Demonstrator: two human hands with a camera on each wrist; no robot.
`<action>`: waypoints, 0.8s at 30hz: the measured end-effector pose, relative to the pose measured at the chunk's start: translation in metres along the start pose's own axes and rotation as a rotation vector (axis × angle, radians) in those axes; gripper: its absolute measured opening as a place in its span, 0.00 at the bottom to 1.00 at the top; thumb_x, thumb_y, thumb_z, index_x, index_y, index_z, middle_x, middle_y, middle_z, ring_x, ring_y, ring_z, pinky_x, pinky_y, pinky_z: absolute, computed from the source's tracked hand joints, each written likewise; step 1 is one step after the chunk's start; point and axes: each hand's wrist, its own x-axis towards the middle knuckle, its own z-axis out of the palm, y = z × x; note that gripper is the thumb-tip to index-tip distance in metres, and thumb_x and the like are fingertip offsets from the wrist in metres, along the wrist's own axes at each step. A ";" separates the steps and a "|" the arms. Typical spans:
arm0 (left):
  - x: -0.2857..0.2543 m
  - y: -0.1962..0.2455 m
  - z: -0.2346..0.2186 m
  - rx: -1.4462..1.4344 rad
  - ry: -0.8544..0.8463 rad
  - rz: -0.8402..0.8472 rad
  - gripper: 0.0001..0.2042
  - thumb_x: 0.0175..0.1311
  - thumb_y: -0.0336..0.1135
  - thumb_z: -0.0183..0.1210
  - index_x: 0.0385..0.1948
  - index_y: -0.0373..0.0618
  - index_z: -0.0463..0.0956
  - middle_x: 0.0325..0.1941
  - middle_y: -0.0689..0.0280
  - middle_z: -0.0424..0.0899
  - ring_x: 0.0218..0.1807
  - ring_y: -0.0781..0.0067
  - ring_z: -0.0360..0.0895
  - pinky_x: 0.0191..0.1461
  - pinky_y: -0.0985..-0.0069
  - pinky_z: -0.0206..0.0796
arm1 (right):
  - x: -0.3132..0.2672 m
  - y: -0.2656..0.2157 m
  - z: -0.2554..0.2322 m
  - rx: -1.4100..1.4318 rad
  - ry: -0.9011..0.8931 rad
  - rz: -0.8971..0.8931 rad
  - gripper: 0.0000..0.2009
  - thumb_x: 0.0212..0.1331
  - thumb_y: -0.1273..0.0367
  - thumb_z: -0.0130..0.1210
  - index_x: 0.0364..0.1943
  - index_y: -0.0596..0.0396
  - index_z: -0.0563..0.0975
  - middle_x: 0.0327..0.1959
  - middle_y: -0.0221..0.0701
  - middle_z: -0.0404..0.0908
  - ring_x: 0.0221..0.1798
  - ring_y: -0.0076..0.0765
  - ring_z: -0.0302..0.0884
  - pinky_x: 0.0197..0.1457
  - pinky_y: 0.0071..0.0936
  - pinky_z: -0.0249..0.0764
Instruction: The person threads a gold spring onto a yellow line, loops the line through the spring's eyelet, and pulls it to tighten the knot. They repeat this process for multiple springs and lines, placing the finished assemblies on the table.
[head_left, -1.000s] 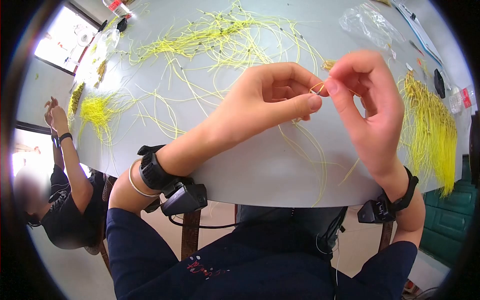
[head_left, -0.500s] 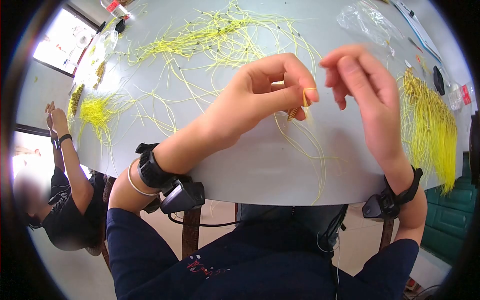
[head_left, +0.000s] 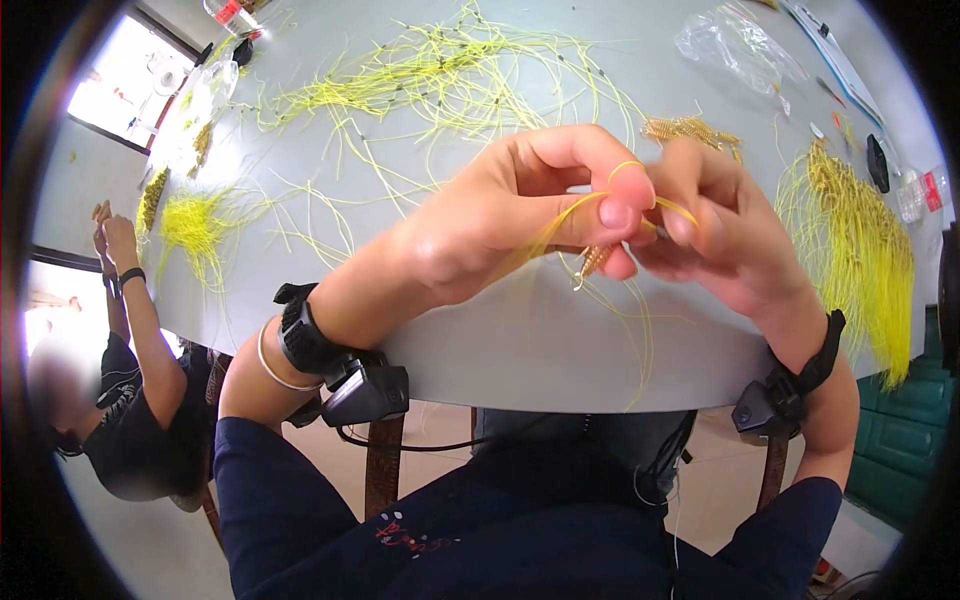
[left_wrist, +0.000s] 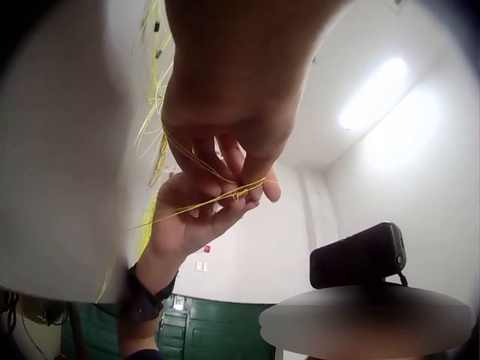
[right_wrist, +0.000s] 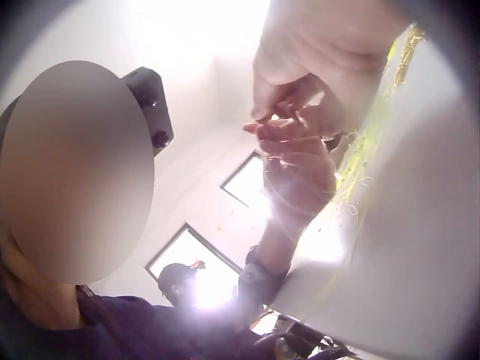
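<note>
My left hand pinches thin yellow line between thumb and forefinger in the head view. Below its thumb a small gold spring with a metal end pokes out of the curled fingers. The right hand, slightly blurred, meets it from the right, and its fingers grip a loop of the same line. Both hands are above the table's near part. In the left wrist view, strands of yellow line cross the touching fingers. The fingertips overlap in the right wrist view, which hides the line between them.
Gold springs lie behind the right hand. A tangled spread of yellow line covers the far table. At right is a row of springs with yellow tails, near a plastic bag. Another person sits at left.
The hands came apart half a second ago, with the line over the left fingers. Now the right hand has returned to the left and grips the line, and the spring shows below the left thumb.
</note>
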 end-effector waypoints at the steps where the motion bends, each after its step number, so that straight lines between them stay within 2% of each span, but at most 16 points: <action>1: 0.000 0.000 0.000 -0.048 -0.019 -0.018 0.03 0.58 0.31 0.55 0.28 0.49 0.69 0.29 0.70 0.72 0.27 0.77 0.73 0.36 0.82 0.66 | -0.002 -0.002 -0.002 0.068 -0.099 0.053 0.13 0.52 0.61 0.58 0.27 0.57 0.72 0.21 0.24 0.70 0.23 0.16 0.61 0.24 0.16 0.56; 2: 0.000 0.002 0.001 -0.049 -0.018 -0.016 0.03 0.58 0.31 0.55 0.28 0.49 0.69 0.29 0.70 0.72 0.27 0.77 0.73 0.36 0.82 0.66 | -0.003 -0.004 -0.005 0.067 -0.100 0.055 0.13 0.52 0.61 0.58 0.27 0.57 0.72 0.21 0.24 0.70 0.23 0.16 0.61 0.24 0.16 0.56; 4: 0.000 0.005 0.001 0.010 0.122 -0.058 0.05 0.58 0.32 0.56 0.34 0.46 0.73 0.30 0.69 0.75 0.28 0.78 0.74 0.37 0.82 0.67 | -0.005 -0.010 -0.011 0.229 -0.374 -0.030 0.14 0.52 0.59 0.58 0.24 0.55 0.70 0.20 0.25 0.69 0.23 0.19 0.63 0.22 0.16 0.55; 5: 0.001 0.004 0.001 0.010 0.127 -0.054 0.05 0.58 0.32 0.56 0.34 0.46 0.73 0.30 0.69 0.75 0.28 0.78 0.74 0.37 0.82 0.67 | 0.002 -0.020 -0.015 0.112 -0.545 -0.107 0.07 0.58 0.65 0.51 0.27 0.49 0.69 0.10 0.25 0.63 0.18 0.24 0.57 0.17 0.20 0.55; 6: 0.003 0.001 0.001 0.166 0.181 -0.068 0.08 0.57 0.32 0.57 0.37 0.44 0.73 0.31 0.68 0.76 0.29 0.80 0.74 0.38 0.82 0.67 | 0.002 -0.023 -0.014 0.113 -0.550 -0.105 0.07 0.58 0.65 0.51 0.27 0.49 0.69 0.10 0.25 0.63 0.18 0.24 0.57 0.17 0.20 0.55; 7: 0.004 0.000 0.001 0.321 0.234 -0.082 0.11 0.56 0.33 0.58 0.41 0.42 0.74 0.31 0.67 0.77 0.30 0.81 0.75 0.38 0.83 0.67 | 0.002 -0.025 -0.012 0.185 -0.454 -0.167 0.06 0.60 0.66 0.48 0.29 0.50 0.68 0.12 0.25 0.64 0.19 0.24 0.57 0.18 0.20 0.56; 8: 0.003 0.000 0.002 0.319 0.235 -0.082 0.11 0.56 0.33 0.58 0.41 0.42 0.74 0.31 0.67 0.77 0.30 0.81 0.75 0.38 0.83 0.67 | 0.001 -0.027 -0.012 0.255 -0.354 -0.229 0.05 0.62 0.67 0.45 0.32 0.51 0.66 0.13 0.25 0.65 0.19 0.24 0.58 0.19 0.20 0.57; 9: 0.003 0.002 0.004 0.378 0.209 -0.127 0.13 0.56 0.33 0.59 0.41 0.41 0.74 0.32 0.67 0.77 0.31 0.82 0.75 0.38 0.83 0.68 | 0.000 -0.030 -0.015 0.148 -0.270 -0.275 0.04 0.65 0.68 0.40 0.37 0.52 0.63 0.18 0.24 0.65 0.25 0.22 0.60 0.25 0.19 0.59; 10: 0.002 0.003 0.005 0.436 0.180 -0.173 0.14 0.55 0.32 0.60 0.42 0.40 0.74 0.33 0.67 0.78 0.31 0.82 0.75 0.38 0.83 0.68 | 0.000 -0.029 -0.014 0.146 -0.266 -0.275 0.04 0.65 0.68 0.40 0.37 0.52 0.63 0.18 0.24 0.65 0.25 0.22 0.60 0.25 0.19 0.59; 12: 0.001 0.005 0.008 0.437 0.179 -0.188 0.13 0.55 0.32 0.60 0.42 0.40 0.74 0.33 0.68 0.78 0.31 0.82 0.75 0.37 0.83 0.69 | 0.003 -0.024 -0.011 0.086 0.052 -0.313 0.04 0.65 0.67 0.40 0.36 0.51 0.63 0.23 0.24 0.63 0.30 0.21 0.59 0.33 0.17 0.59; 13: 0.001 0.006 0.009 0.440 0.184 -0.201 0.13 0.55 0.32 0.60 0.41 0.40 0.74 0.33 0.68 0.78 0.31 0.82 0.75 0.37 0.83 0.69 | 0.003 -0.023 -0.011 0.095 0.107 -0.274 0.05 0.65 0.66 0.40 0.36 0.51 0.63 0.23 0.23 0.61 0.31 0.21 0.58 0.36 0.17 0.58; 17: 0.002 0.000 0.006 0.425 0.215 -0.155 0.12 0.55 0.32 0.59 0.40 0.40 0.74 0.36 0.69 0.78 0.33 0.83 0.74 0.36 0.83 0.69 | 0.005 -0.020 -0.011 0.075 0.214 -0.249 0.06 0.65 0.65 0.40 0.35 0.51 0.63 0.23 0.23 0.61 0.30 0.21 0.57 0.35 0.17 0.59; 19: 0.002 0.000 0.008 0.382 0.249 -0.140 0.07 0.57 0.30 0.57 0.36 0.42 0.73 0.35 0.70 0.76 0.35 0.83 0.73 0.37 0.83 0.68 | 0.004 -0.020 -0.012 0.121 0.185 -0.284 0.08 0.65 0.65 0.40 0.41 0.54 0.65 0.22 0.23 0.61 0.30 0.20 0.58 0.33 0.16 0.59; 20: 0.002 -0.001 0.007 0.381 0.249 -0.140 0.07 0.57 0.30 0.57 0.36 0.42 0.73 0.35 0.70 0.76 0.35 0.83 0.73 0.37 0.83 0.68 | 0.004 -0.021 -0.011 0.121 0.185 -0.284 0.08 0.65 0.65 0.40 0.41 0.54 0.65 0.22 0.23 0.61 0.30 0.20 0.58 0.33 0.16 0.59; 23: 0.002 -0.003 -0.002 0.346 0.214 -0.059 0.01 0.58 0.28 0.54 0.30 0.45 0.71 0.33 0.70 0.74 0.36 0.81 0.72 0.38 0.81 0.67 | 0.003 -0.022 -0.007 0.096 0.251 -0.263 0.13 0.65 0.64 0.40 0.47 0.58 0.66 0.21 0.22 0.61 0.26 0.18 0.58 0.28 0.15 0.58; 24: 0.003 -0.004 -0.007 0.318 0.128 -0.023 0.02 0.58 0.27 0.54 0.27 0.45 0.70 0.31 0.71 0.73 0.35 0.81 0.72 0.38 0.80 0.66 | 0.003 -0.022 -0.007 -0.090 0.281 -0.119 0.14 0.64 0.63 0.41 0.46 0.59 0.68 0.21 0.22 0.62 0.25 0.17 0.59 0.26 0.14 0.58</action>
